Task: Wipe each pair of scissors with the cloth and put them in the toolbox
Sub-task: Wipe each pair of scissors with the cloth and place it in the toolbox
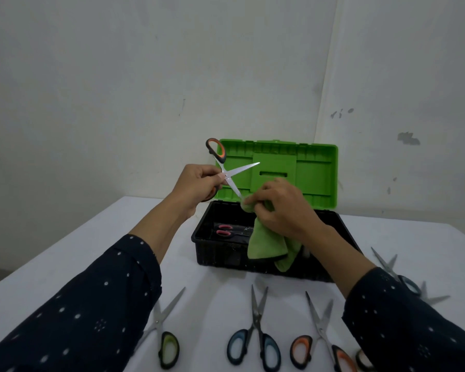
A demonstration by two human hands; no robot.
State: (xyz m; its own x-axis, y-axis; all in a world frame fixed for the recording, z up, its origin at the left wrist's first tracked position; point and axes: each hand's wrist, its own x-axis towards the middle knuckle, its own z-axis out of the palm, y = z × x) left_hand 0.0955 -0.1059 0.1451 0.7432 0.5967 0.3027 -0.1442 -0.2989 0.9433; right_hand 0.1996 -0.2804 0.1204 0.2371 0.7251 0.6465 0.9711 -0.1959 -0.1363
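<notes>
My left hand [199,182] holds orange-handled scissors [227,170] near the pivot, their blades spread wide, above the left end of the toolbox. My right hand [281,208] grips a green cloth [266,245] pinched around the tip of the lower blade; the rest of the cloth hangs over the box. The black toolbox [212,255] stands open with its green lid [314,173] upright behind. Red-handled scissors [227,230] lie inside at the left.
Several scissors lie on the white table near me: green-handled [167,342], blue-handled [255,342], orange-handled [322,345], and a grey-blue pair [403,277] at the right, partly hidden by my right sleeve. A wall stands behind the table.
</notes>
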